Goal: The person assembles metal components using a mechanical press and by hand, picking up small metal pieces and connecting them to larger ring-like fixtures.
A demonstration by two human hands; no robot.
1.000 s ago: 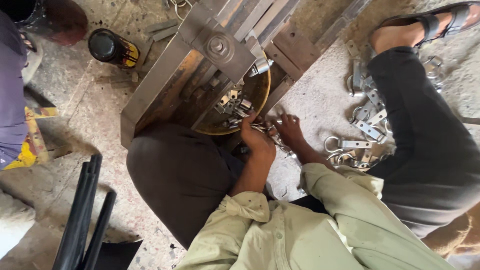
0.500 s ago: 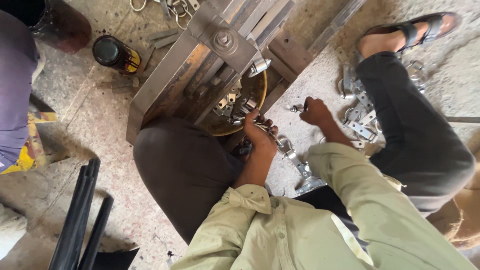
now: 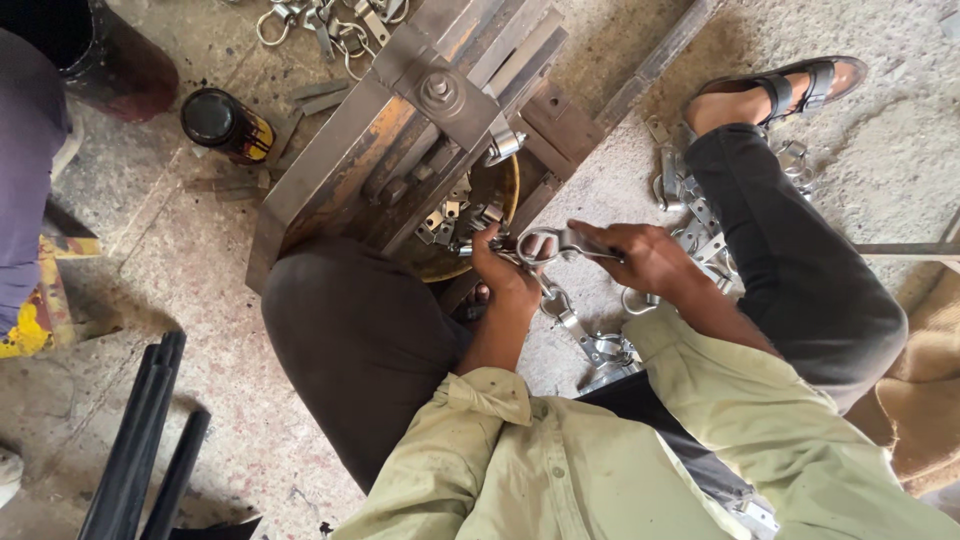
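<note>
My right hand (image 3: 640, 258) grips a metal ring clamp (image 3: 548, 244), its loop pointing left between my hands. At the rim of a round yellow bowl (image 3: 505, 190) my left hand (image 3: 505, 272) pinches a small metal bracket; several such brackets (image 3: 450, 215) fill the bowl. The bowl sits under a steel press frame (image 3: 420, 110) with a bolt on top. Both sleeves are pale green and my legs are spread either side of the work.
Loose clamps lie by my right knee (image 3: 690, 215), between my legs (image 3: 600, 350) and at the top (image 3: 330, 25). A dark can (image 3: 222, 122) stands left of the frame. Black rods (image 3: 140, 450) lie at lower left. Another person's clothing (image 3: 30, 170) fills the left edge.
My right hand has come back from the pile by my right leg with a ring clamp and brought it toward my left hand. The left hand stays at the bowl.
</note>
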